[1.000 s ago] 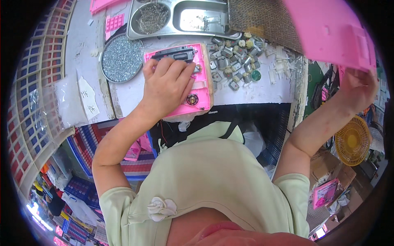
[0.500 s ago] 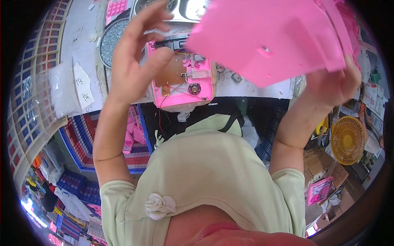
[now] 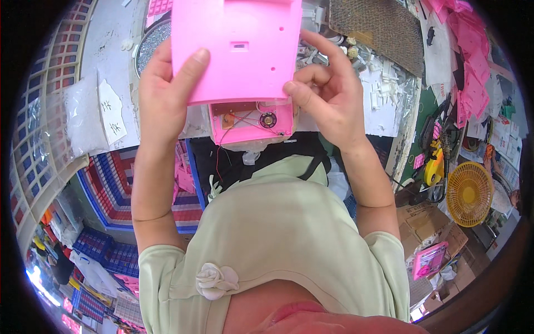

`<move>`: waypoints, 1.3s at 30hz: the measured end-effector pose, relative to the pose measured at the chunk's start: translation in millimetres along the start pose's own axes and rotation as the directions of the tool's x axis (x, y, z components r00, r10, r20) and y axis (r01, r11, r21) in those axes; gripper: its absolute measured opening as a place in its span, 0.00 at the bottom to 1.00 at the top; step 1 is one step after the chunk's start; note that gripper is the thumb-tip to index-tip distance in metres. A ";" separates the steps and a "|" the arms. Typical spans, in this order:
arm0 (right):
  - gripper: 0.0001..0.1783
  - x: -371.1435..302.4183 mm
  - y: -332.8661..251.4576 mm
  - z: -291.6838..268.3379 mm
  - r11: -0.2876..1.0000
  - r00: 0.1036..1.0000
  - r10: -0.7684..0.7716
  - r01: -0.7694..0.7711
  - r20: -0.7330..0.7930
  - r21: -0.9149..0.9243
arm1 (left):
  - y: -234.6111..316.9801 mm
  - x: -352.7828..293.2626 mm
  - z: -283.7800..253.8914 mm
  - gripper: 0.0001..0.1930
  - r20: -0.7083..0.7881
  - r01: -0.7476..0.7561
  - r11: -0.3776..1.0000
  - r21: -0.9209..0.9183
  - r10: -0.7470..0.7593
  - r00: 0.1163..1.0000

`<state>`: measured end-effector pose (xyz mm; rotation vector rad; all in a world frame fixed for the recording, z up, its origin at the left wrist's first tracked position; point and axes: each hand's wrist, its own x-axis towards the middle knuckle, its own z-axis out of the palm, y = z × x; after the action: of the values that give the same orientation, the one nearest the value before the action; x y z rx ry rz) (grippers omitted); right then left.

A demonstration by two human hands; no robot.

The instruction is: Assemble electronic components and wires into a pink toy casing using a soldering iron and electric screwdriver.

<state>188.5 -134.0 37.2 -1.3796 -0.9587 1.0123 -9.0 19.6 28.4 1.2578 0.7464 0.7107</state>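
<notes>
A flat pink plastic cover [image 3: 239, 67] with a small rectangular slot and round holes is held up between my two hands. My left hand [image 3: 169, 92] grips its left edge, thumb on the face. At the lower right corner my right hand [image 3: 331, 94] pinches the edge between thumb and fingers. Partly hidden beneath the cover, a pink plastic housing [image 3: 253, 132] lies on the table's near edge. Inside it show a round black speaker [image 3: 267, 119], thin red wires and part of a brown board. One loose wire [image 3: 218, 161] hangs over the table edge.
Small white and grey plastic parts [image 3: 381, 83] are heaped at the right of the table. A round pan of small metal pieces [image 3: 150, 47] sits at the left, by a plastic bag [image 3: 83, 119]. A yellow fan [image 3: 470, 193] stands at right; a blue-and-red crate [image 3: 111, 189] is below left.
The pink cover has moved from the upper right to the middle, over the housing. My left hand has taken hold of its left edge; my right hand has come inward with it.
</notes>
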 end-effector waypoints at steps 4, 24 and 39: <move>0.39 -25.4 17.9 -4.2 0.994 0.999 0.007 -0.012 -0.050 -0.111 | -14.2 -11.1 10.8 0.27 0.074 -0.147 0.954 0.260 0.132 0.988; 0.35 -66.5 55.4 1.3 0.935 0.998 0.055 -0.061 -0.028 -0.349 | -41.5 -53.7 6.7 0.40 0.090 -0.105 0.745 0.659 0.060 0.994; 0.42 -51.7 52.1 -0.8 0.867 0.986 0.158 -0.109 0.061 -0.485 | -51.6 -74.1 5.2 0.30 -0.038 -0.061 0.618 0.784 0.146 0.989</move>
<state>173.5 -186.1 -12.3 -1.8434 -1.2613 0.9892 -44.3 -52.0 -14.1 2.0984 1.1411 0.5414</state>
